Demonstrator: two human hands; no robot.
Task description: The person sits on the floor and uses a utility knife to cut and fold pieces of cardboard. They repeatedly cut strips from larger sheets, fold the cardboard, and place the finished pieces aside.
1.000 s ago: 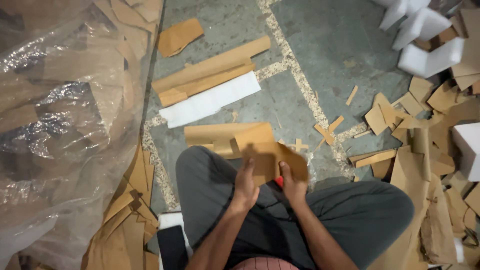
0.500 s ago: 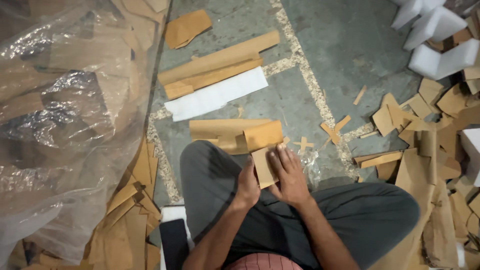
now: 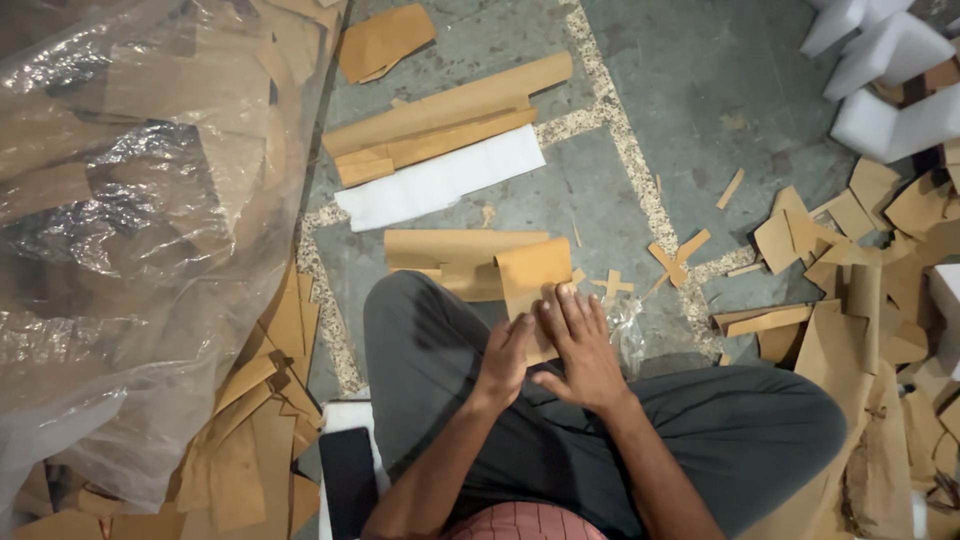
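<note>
Floor [image 3: 720, 90]: grey concrete, littered with cardboard scraps [image 3: 800, 235].
Grip: a cardboard piece [image 3: 533, 275] is pressed flat by left hand [image 3: 503, 360] and right hand [image 3: 580, 345].

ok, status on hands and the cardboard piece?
Left hand and right hand both flat on brown cardboard piece, pressing it on the knee. Whether either grips it is unclear. More cardboard strips and scraps on floor ahead, nothing blocking.
</note>
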